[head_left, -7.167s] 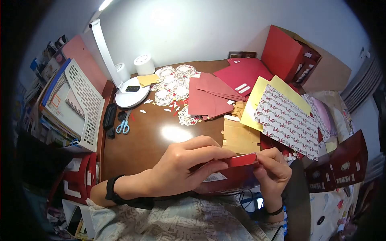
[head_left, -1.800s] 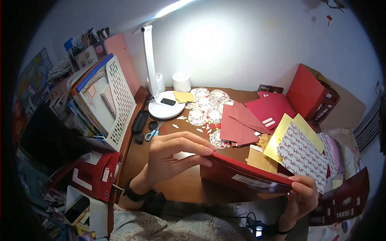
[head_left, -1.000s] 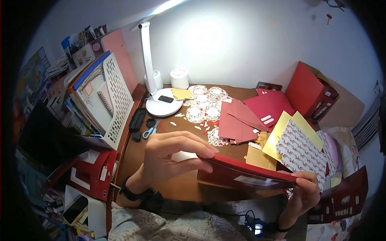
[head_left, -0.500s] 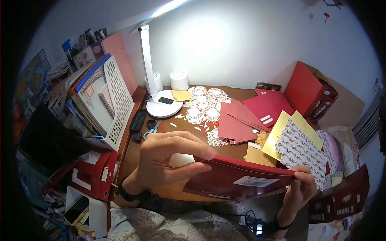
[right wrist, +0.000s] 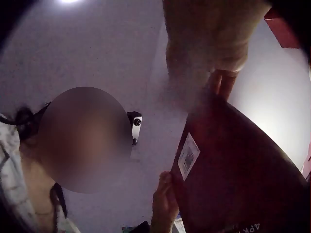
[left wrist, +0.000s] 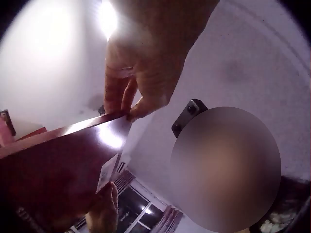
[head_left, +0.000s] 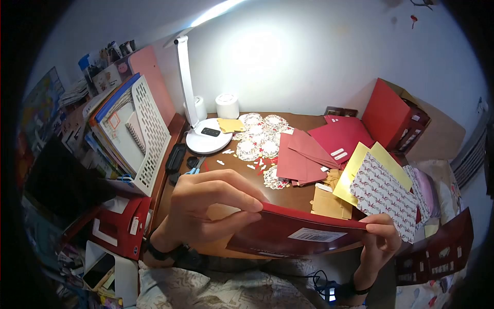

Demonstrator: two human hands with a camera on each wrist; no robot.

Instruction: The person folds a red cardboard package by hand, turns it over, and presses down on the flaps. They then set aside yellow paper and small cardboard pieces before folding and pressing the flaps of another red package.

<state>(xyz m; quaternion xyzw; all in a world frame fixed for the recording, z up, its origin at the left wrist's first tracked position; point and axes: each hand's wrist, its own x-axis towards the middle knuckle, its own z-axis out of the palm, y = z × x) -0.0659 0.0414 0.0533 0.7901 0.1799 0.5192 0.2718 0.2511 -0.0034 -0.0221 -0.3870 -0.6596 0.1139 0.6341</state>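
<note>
Over the brown counter (head_left: 303, 122), the left hand (head_left: 191, 205) and right hand (head_left: 379, 240) pinch the red packet (head_left: 272, 234) near its ends; light, even grip should avoid creasing.

A lamp (head_left: 187, 85) beyond the left hand (head_left: 211, 203) overexposes the wall (head_left: 257, 56). Wrist views are dim, purple-tinted, soft; glare marks the dark red pack (left wrist: 58, 174) directly below that hand. Fisheye distortion bends edges; corners are black.

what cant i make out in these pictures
Head: part of the scissors, behind the left grip.
Head: fine print on the barcode label, too small.
Left wrist: one end of the dark red packet, cut off by the left edge.
Right wrist: where the right grip pinches it, dark and blurred.
</note>
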